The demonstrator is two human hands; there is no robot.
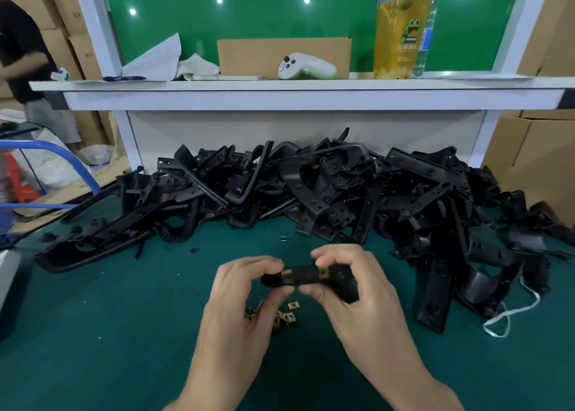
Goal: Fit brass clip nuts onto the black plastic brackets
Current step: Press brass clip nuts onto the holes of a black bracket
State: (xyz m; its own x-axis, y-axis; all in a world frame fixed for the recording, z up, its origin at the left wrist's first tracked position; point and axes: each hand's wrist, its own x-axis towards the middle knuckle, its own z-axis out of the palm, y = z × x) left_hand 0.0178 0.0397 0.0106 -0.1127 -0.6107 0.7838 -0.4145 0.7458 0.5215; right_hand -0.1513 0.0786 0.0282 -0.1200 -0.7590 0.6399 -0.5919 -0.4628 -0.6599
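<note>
Both hands hold one short black plastic bracket above the green desk's near edge. Left hand fingers pinch its left end; right hand fingers pinch the other, apparently to seat two square brass clip nuts. Loose brass nuts lie beneath, within reach.

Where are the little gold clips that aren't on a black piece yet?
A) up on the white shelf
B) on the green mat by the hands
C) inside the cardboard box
B: the loose brass clip nuts lie in a small heap on the green mat, beside the left hand and right hand, which pinch the black bracket.
</note>
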